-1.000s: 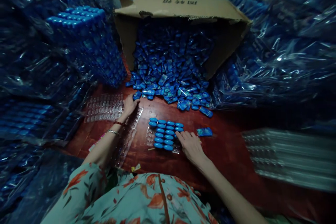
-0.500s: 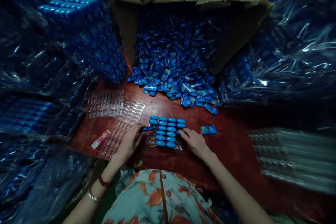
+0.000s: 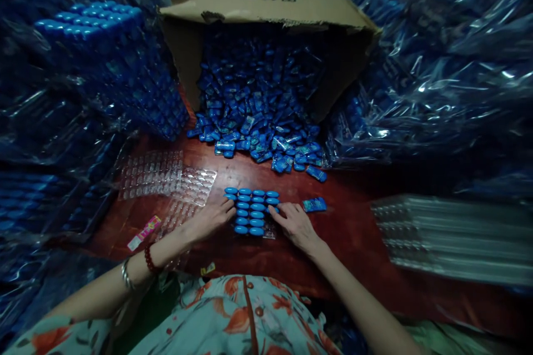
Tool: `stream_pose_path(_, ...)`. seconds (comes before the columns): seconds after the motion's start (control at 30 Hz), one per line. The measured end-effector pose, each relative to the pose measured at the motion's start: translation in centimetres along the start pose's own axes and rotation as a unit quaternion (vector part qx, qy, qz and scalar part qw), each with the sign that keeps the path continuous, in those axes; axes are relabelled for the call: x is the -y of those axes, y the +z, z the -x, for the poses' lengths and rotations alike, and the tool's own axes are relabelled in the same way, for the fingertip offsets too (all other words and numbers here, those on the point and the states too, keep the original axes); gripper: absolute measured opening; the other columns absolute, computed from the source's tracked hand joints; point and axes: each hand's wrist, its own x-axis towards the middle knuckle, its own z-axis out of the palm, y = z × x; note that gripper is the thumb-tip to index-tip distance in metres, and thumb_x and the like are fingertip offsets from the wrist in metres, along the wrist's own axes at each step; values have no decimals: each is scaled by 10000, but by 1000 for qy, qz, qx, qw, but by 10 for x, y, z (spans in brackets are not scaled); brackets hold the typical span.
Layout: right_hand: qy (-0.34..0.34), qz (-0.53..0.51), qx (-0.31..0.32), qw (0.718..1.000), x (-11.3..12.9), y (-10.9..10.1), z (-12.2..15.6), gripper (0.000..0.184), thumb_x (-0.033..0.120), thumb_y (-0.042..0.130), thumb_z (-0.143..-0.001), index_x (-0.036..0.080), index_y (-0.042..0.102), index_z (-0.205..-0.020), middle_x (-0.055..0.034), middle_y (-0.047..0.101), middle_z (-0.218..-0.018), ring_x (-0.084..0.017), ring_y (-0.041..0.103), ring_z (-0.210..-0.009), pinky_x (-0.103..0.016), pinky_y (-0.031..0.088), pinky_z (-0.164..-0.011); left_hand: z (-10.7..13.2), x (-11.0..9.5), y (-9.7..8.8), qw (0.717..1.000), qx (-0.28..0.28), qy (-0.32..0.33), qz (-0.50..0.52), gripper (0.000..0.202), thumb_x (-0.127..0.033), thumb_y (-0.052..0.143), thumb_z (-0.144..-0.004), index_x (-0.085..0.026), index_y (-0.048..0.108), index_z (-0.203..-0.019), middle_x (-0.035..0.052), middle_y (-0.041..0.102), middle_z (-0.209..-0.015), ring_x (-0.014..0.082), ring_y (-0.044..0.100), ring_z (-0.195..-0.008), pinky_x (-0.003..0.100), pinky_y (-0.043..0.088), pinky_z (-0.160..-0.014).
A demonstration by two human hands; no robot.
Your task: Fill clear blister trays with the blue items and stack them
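In front of me a clear plastic blister tray (image 3: 268, 231) lies on the table, filled with rows of glossy blue capsule-shaped pieces (image 3: 250, 207). At the tray's left edge my left hand (image 3: 219, 215) is closed, fingertips pressed down on the outer column, a blue piece mostly hidden under them. My right hand (image 3: 295, 223) has bent fingers at the right edge, its index and thumb tips against a blue piece in the outer column. Just right of it lies a loose flat blue packet (image 3: 314, 204).
A cardboard box (image 3: 266, 8) on its side spills many blue packets (image 3: 266, 133) onto the red-brown table. Empty blister sheets (image 3: 152, 172) lie left, beside a pink-yellow wrapper (image 3: 144, 232). Clear trays (image 3: 441, 238) are stacked at right. Filled blue stacks (image 3: 112, 50) and plastic-wrapped bundles (image 3: 433, 105) flank both sides.
The view has shifted slightly. My left hand has moved right onto the tray's left edge with the blue packet it was holding beside it. My right hand stays at the right edge.
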Motion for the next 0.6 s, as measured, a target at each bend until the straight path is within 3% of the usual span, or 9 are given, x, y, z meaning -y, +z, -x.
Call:
stream_pose_path(0.13,41,-16,-12,999,10,3,3,322,152,414,-912,181,564,-1196,-95,614,-930,-178,529,-829,-301,391,-687,-7,-1,-5,999,36,-15,-37,170,-49,429,-853,-122,574,-904,104,597,-951,228,551,-910,356,484,-771)
stream_pose_path(0.23,158,-66,-49,984,4,1,21,337,224,418,-921,211,541,-1234,-85,601,-958,-176,546,-857,-301,427,-739,2,4,-8,999,-5,-11,-47,246,-42,414,-857,-128,580,-1017,107,605,-1033,222,559,-967,353,468,-826)
stream_pose_path(0.3,304,-93,-77,945,-12,-3,38,343,287,377,-931,232,541,-1228,-84,576,-1004,-185,550,-900,-324,442,-801,4,8,-15,997,-63,-19,-49,313,-66,394,-879,-148,553,-1135,112,604,-1081,217,563,-986,354,458,-841)
stream_pose_path(0.37,454,-111,-77,881,-33,-8,55,393,397,365,-918,215,530,-1225,-96,540,-1049,-196,559,-874,-356,450,-824,-9,10,-25,992,-121,-33,-30,309,-120,385,-908,-167,546,-1167,108,616,-1061,209,574,-963,346,458,-832)
stream_pose_path(0.43,560,-131,-35,817,-52,-10,64,530,519,414,-858,169,494,-1248,-110,521,-1050,-201,568,-805,-373,460,-800,-42,9,-35,988,-149,-43,15,255,-185,394,-927,-175,575,-1106,92,626,-1018,196,585,-934,319,462,-819)
stream_pose_path(0.5,605,-140,27,784,-64,-9,65,665,594,486,-778,145,460,-1269,-121,514,-1062,-213,574,-798,-371,466,-761,-90,5,-41,988,-131,-63,55,229,-240,410,-933,-178,573,-1081,88,614,-1051,195,588,-958,306,466,-825)
stream_pose_path(0.6,578,-128,89,801,-65,-3,57,654,626,540,-715,186,505,-1196,-113,505,-1098,-243,578,-867,-356,460,-716,-164,-4,-40,990,-33,-124,54,346,-359,519,-884,-124,511,-1138,155,571,-1115,257,582,-1027,353,473,-845)
